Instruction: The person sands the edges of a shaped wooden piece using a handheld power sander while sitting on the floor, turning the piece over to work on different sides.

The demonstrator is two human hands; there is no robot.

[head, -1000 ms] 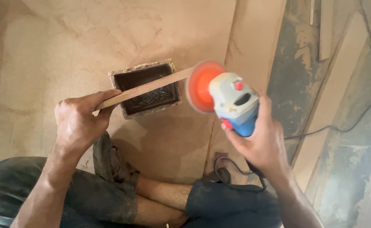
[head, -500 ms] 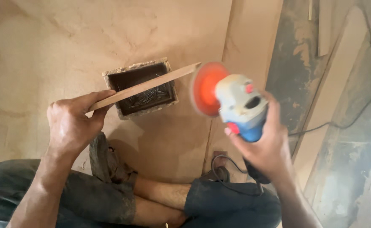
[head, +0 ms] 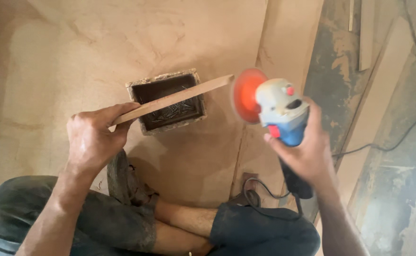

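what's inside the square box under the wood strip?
The box holds a loose pile of thin dark nails on its floor. The wood strip in the left hand crosses above, hiding a band of the inside.

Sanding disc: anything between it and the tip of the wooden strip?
Nothing visible. The orange sanding disc on the grinder in the right hand faces the free end of the wooden strip, held by the left hand, across a small open gap.

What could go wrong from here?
1. The left hand holds the thin wood strip at one end only; the orange disc could kick the free end.
2. The grinder is held by the right hand alone.
3. The cord loops near the legs.
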